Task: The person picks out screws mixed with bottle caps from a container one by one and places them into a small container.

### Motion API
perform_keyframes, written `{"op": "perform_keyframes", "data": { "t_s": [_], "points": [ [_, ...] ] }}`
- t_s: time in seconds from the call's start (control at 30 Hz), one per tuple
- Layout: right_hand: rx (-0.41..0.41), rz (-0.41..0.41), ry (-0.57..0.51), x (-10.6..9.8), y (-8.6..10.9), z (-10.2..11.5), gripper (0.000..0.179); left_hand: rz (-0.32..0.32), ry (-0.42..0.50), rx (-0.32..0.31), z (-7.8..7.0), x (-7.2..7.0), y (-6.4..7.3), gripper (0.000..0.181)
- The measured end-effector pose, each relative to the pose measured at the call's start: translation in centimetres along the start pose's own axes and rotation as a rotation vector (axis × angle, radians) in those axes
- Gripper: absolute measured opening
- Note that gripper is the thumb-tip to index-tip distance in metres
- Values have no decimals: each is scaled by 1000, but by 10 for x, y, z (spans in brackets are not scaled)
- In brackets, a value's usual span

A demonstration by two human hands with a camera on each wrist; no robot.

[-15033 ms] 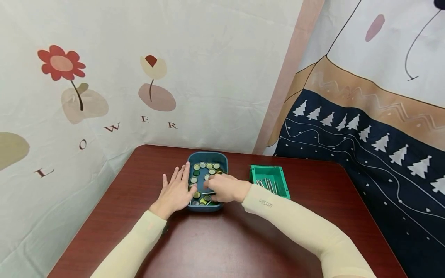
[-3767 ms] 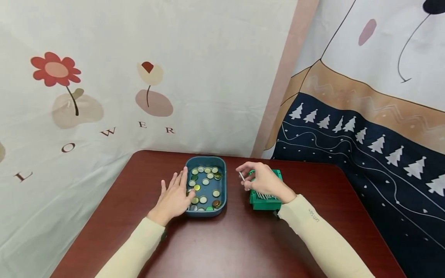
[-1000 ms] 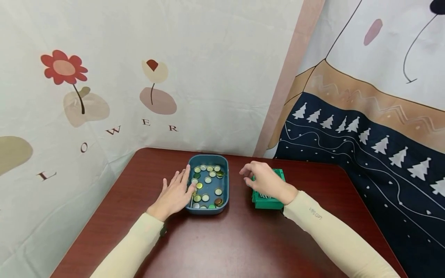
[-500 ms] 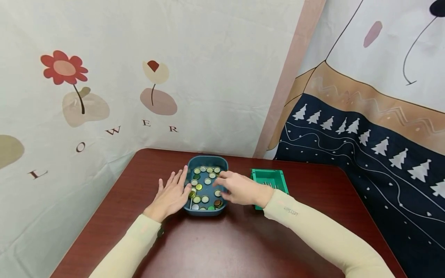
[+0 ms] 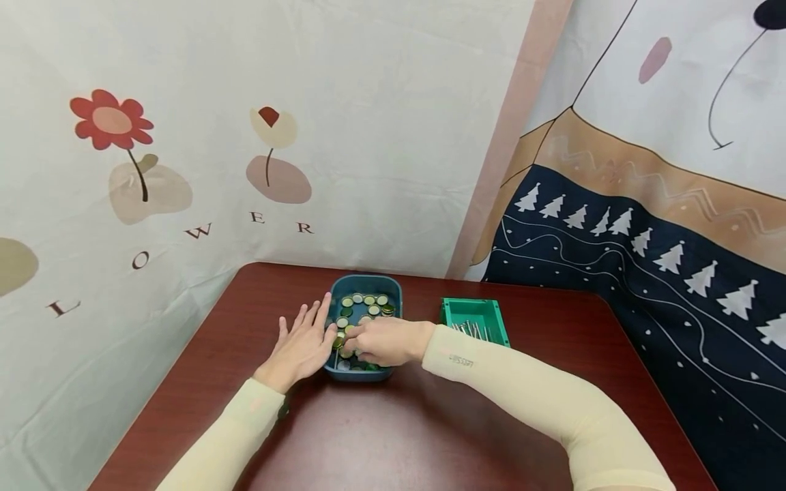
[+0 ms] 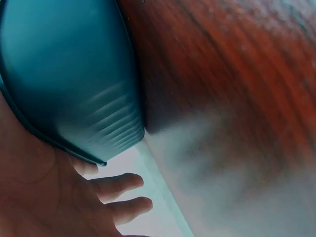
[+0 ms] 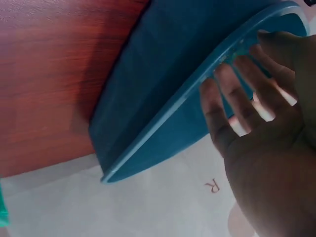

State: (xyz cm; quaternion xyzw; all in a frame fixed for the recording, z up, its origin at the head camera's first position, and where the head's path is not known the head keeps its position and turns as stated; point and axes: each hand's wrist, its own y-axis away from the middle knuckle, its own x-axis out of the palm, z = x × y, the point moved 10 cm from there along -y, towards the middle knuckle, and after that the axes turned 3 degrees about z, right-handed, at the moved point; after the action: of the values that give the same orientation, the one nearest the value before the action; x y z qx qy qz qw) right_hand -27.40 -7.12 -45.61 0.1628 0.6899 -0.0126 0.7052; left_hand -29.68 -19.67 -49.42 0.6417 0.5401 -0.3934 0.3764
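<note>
A blue rounded plastic tub [image 5: 366,277] sits near the table's far edge with several bottle caps [image 5: 342,322] in it, gold, green and pale. My left hand [image 5: 301,349] rests along its left rim, fingers straight and thumb over the edge; the left wrist view shows the palm against the tub's wall [image 6: 69,74]. My right hand [image 5: 388,341] reaches over the right side, fingers down among the caps. In the right wrist view its fingers [image 7: 242,91] are loosely bent inside the tub, no held thing visible. A thin pale rod [image 5: 337,359] lies at the tub's near left.
To the right of the tub stands a small green box [image 5: 480,311] holding several thin metal nail-like pieces [image 5: 471,331]. My right forearm passes just in front of it. The reddish-brown table [image 5: 368,436] meets a printed cloth [image 5: 368,170] behind.
My right hand has moved left from above the green box, over the tub's right rim, down into the caps. Earlier it held a thin metal piece by the box. The left hand stays put.
</note>
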Motion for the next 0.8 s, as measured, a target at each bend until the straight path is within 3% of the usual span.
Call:
{"op": "perform_keyframes", "data": {
  "t_s": [0.2,0.37,0.57,0.8],
  "points": [
    [-26,95,76,11,-20,7,48,9,5,-4,2,1,0,75],
    [-2,96,85,16,-28,5,42,15,8,-3,2,2,-1,74],
    [69,58,110,18,-27,-8,28,7,12,-3,1,1,-1,74],
    [181,119,74,25,-15,-30,8,2,19,-10,1,-1,1,74]
  ]
}}
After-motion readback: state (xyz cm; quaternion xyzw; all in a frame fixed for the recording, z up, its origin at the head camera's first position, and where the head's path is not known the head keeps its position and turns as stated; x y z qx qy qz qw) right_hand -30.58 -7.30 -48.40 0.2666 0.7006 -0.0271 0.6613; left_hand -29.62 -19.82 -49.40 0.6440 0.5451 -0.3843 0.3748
